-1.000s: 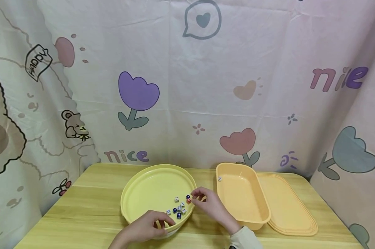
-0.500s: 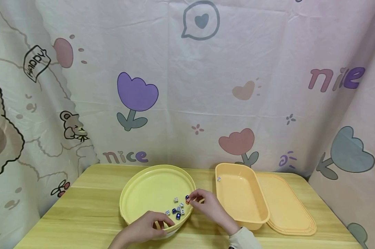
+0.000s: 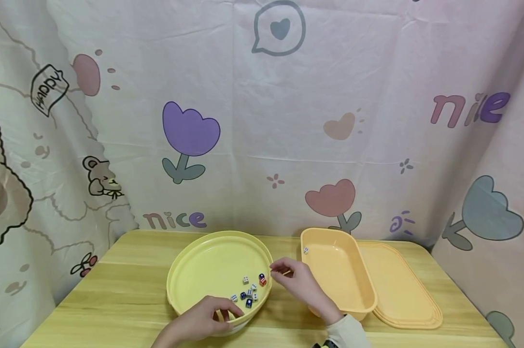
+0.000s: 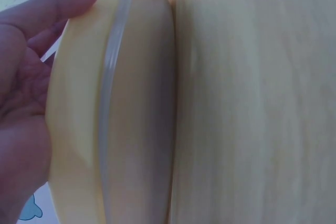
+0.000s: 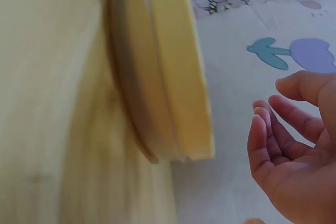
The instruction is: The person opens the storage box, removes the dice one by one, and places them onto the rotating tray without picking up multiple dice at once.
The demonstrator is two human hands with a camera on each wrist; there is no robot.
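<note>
A round yellow tray [image 3: 209,263] sits atop a paler container, with several white, blue and red dice at its near right. My left hand [image 3: 208,314] grips its near rim; in the left wrist view the thumb [image 4: 79,2] presses the outer wall while the fingers reach over the edge. At the right rim my right hand [image 3: 298,284] hovers, loosely bent, close to a red die [image 3: 263,282] and a blue die [image 3: 262,276]. The right wrist view shows a gap between thumb and fingertips, holding nothing. A white die [image 3: 246,280] lies slightly apart from the cluster.
Right of the tray stands an orange rectangular box [image 3: 337,270] with one white die [image 3: 306,250] inside at its left wall. Its flat orange lid [image 3: 403,285] lies beyond it on the wooden table [image 3: 127,280]. A printed curtain [image 3: 253,121] hangs behind.
My right hand has drawn back a little to the right and up from the red die, which stays on the tray. The left hand keeps its hold on the rim.
</note>
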